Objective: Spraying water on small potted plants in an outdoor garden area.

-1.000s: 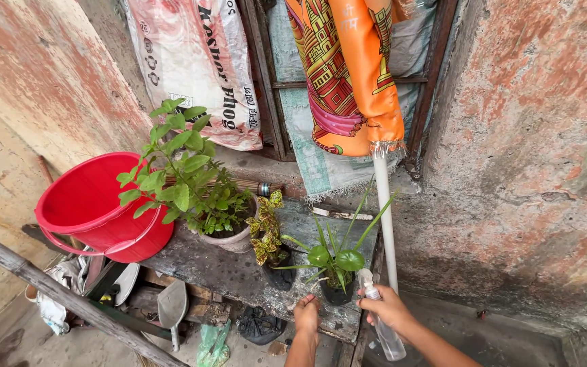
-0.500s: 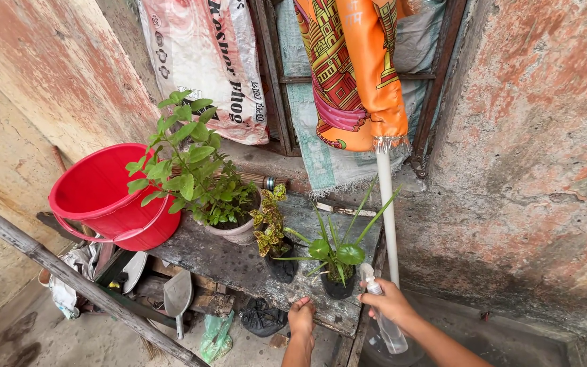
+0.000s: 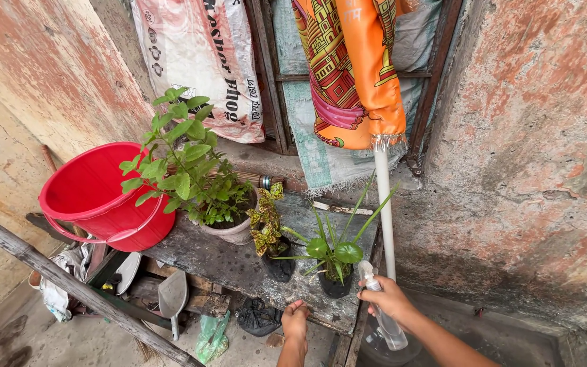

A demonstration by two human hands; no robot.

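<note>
At the front edge of the weathered tabletop [image 3: 239, 268], left hand [image 3: 296, 319] was curled into a loose fist, knuckles resting on the slab edge, holding nothing visible. Right hand [image 3: 390, 299] was closed around a clear spray bottle [image 3: 383, 314], fingers wrapped on its neck, white nozzle up and pointing left at the small black pot [image 3: 334, 285] with long green leaves, just beside it. Bottle body hung below the hand, off the right end of the slab.

Left of that pot: another black pot with yellow-green mottled leaves [image 3: 269, 234], then a pale clay pot [image 3: 232, 231] with a taller leafy plant. Red bucket [image 3: 99, 197] sat tilted at the far left end, touching the leaves. White pole [image 3: 385, 217] stood upright just behind the right hand, orange patterned cloth [image 3: 351, 68] bunched at its top. Printed sack [image 3: 198, 61] hung on the back wall. Under the slab: a metal trowel [image 3: 172, 299] and a green plastic bag [image 3: 213, 336]
</note>
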